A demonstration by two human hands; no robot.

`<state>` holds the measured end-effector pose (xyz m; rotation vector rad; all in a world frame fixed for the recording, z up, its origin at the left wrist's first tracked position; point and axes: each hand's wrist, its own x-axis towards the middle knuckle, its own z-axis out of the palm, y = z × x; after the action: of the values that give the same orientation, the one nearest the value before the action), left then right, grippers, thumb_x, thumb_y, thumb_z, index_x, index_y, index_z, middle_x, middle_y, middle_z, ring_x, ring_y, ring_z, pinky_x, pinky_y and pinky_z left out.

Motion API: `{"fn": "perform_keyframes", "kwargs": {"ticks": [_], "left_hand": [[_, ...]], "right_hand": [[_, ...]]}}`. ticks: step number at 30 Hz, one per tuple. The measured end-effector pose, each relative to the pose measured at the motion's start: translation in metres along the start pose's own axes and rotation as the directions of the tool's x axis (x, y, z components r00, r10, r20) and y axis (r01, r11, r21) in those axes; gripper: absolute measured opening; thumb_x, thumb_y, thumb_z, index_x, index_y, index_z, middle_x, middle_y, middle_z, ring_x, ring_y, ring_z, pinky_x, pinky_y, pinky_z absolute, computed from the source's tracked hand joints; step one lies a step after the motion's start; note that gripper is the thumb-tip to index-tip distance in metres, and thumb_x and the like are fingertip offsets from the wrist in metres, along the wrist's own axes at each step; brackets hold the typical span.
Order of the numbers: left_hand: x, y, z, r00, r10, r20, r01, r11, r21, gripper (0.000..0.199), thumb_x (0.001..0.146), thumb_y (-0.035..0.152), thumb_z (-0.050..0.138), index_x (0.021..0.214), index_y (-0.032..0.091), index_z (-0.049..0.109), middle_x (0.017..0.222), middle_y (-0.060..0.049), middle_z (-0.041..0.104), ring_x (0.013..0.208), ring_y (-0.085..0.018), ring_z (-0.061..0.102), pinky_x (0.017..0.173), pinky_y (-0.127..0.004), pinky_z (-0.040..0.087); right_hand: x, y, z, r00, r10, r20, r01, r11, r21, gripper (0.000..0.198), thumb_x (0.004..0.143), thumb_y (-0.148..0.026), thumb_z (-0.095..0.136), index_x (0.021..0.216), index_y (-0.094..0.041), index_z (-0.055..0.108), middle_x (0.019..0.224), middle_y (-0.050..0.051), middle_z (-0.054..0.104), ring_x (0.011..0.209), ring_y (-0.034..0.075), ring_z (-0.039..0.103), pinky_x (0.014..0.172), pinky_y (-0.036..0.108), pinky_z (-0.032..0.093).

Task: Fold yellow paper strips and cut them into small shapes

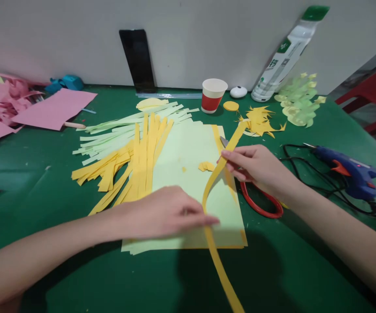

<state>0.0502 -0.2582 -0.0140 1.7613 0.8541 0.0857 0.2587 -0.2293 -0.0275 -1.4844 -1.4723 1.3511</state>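
A long yellow paper strip (223, 273) runs between my hands and hangs toward the table's near edge. My right hand (245, 163) pinches its upper part between thumb and fingers. Lower down, my left hand (178, 215) has its fingers closed on the same strip; they are slightly blurred. Below both hands lies a stack of pale green paper sheets (181, 150), with small yellow paper pieces (206, 166) on top. Red-handled scissors (261, 211) rest beside the stack, partly hidden by my right hand. Cut yellow strips (147, 161) cover the stack's left side.
Pale green strips (109, 137) and pink paper (55, 108) lie on the left. Behind stand a paper cup (213, 98), a black phone (138, 61) and a leaning bottle (282, 61). A blue glue gun (347, 167) with its cable lies right, near yellow spiky cut-outs (260, 121).
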Motion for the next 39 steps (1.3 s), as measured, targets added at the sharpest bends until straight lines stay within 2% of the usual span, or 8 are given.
{"fn": "perform_keyframes", "kwargs": {"ticks": [5, 9, 13, 18, 23, 26, 32, 39], "left_hand": [[0.015, -0.008, -0.022, 0.937, -0.036, -0.347, 0.06, 0.996, 0.059, 0.033, 0.083, 0.049, 0.044, 0.08, 0.018, 0.057, 0.054, 0.005, 0.041, 0.045, -0.007, 0.031, 0.041, -0.019, 0.023], [0.017, -0.01, -0.022, 0.896, 0.064, -0.44, -0.044, 0.998, 0.055, 0.026, 0.079, 0.041, 0.055, 0.094, 0.02, 0.059, 0.067, 0.003, 0.051, 0.047, -0.006, 0.038, 0.043, -0.019, 0.031], [0.018, -0.01, -0.018, 0.84, 0.18, -0.512, -0.166, 0.983, 0.075, 0.019, 0.078, 0.029, 0.058, 0.093, 0.018, 0.062, 0.094, -0.003, 0.061, 0.072, -0.01, 0.053, 0.06, -0.021, 0.044], [0.015, -0.01, -0.018, 0.758, 0.319, -0.569, -0.288, 0.946, 0.148, 0.009, 0.079, 0.023, 0.059, 0.081, 0.017, 0.065, 0.083, -0.002, 0.065, 0.075, -0.012, 0.058, 0.066, -0.023, 0.046], [0.012, -0.011, -0.018, 0.657, 0.413, -0.631, -0.285, 0.91, 0.3, 0.008, 0.079, 0.022, 0.058, 0.082, 0.02, 0.065, 0.083, -0.001, 0.067, 0.079, -0.013, 0.059, 0.075, -0.026, 0.047], [0.013, -0.009, -0.016, 0.685, 0.367, -0.629, -0.261, 0.93, 0.259, 0.006, 0.078, 0.022, 0.059, 0.077, 0.018, 0.064, 0.081, -0.001, 0.067, 0.077, -0.013, 0.059, 0.074, -0.025, 0.047], [0.013, -0.006, -0.003, 0.852, 0.148, -0.502, -0.192, 0.981, -0.037, 0.009, 0.076, 0.024, 0.059, 0.078, 0.017, 0.064, 0.084, -0.001, 0.068, 0.076, -0.013, 0.06, 0.072, -0.025, 0.046], [0.009, -0.01, 0.0, 0.909, 0.182, -0.376, -0.273, 0.94, -0.204, 0.012, 0.079, 0.021, 0.056, 0.086, 0.021, 0.065, 0.091, 0.001, 0.067, 0.085, -0.012, 0.06, 0.076, -0.022, 0.045]], "right_hand": [[-0.014, -0.006, 0.02, 0.98, 0.044, 0.195, -0.02, 0.992, -0.123, 0.042, 0.073, -0.036, 0.064, 0.043, -0.016, 0.043, 0.038, -0.005, 0.039, 0.037, 0.004, 0.032, 0.039, 0.022, 0.023], [-0.02, -0.008, 0.032, 0.951, 0.087, 0.297, -0.038, 0.985, -0.166, 0.041, 0.07, -0.034, 0.065, 0.041, -0.016, 0.041, 0.034, -0.008, 0.033, 0.035, 0.003, 0.025, 0.038, 0.022, 0.017], [-0.023, -0.007, 0.038, 0.939, 0.11, 0.326, -0.062, 0.986, -0.154, 0.041, 0.069, -0.031, 0.066, 0.041, -0.016, 0.04, 0.035, -0.008, 0.033, 0.035, 0.003, 0.025, 0.037, 0.021, 0.017], [-0.021, -0.001, 0.035, 0.966, 0.098, 0.239, -0.113, 0.992, 0.053, 0.033, 0.074, -0.031, 0.062, 0.049, -0.015, 0.048, 0.036, -0.008, 0.038, 0.033, 0.003, 0.03, 0.036, 0.02, 0.022], [-0.015, 0.002, 0.028, 0.987, 0.053, 0.155, -0.093, 0.96, 0.264, 0.02, 0.074, -0.033, 0.061, 0.066, -0.015, 0.06, 0.046, -0.006, 0.048, 0.035, 0.003, 0.037, 0.036, 0.019, 0.029], [-0.015, 0.001, 0.028, 0.991, 0.016, 0.136, -0.065, 0.927, 0.368, 0.014, 0.068, -0.03, 0.066, 0.07, -0.017, 0.061, 0.058, -0.004, 0.055, 0.04, 0.003, 0.042, 0.039, 0.018, 0.034], [-0.02, 0.001, 0.033, 0.993, -0.001, 0.122, -0.06, 0.87, 0.489, 0.015, 0.062, -0.022, 0.071, 0.068, -0.018, 0.058, 0.05, -0.007, 0.051, 0.041, 0.003, 0.041, 0.042, 0.017, 0.033], [-0.023, 0.002, 0.031, 0.988, -0.029, 0.151, -0.027, 0.934, 0.355, 0.015, 0.066, -0.023, 0.07, 0.075, -0.018, 0.059, 0.063, -0.005, 0.056, 0.049, 0.004, 0.041, 0.046, 0.018, 0.032]]}}
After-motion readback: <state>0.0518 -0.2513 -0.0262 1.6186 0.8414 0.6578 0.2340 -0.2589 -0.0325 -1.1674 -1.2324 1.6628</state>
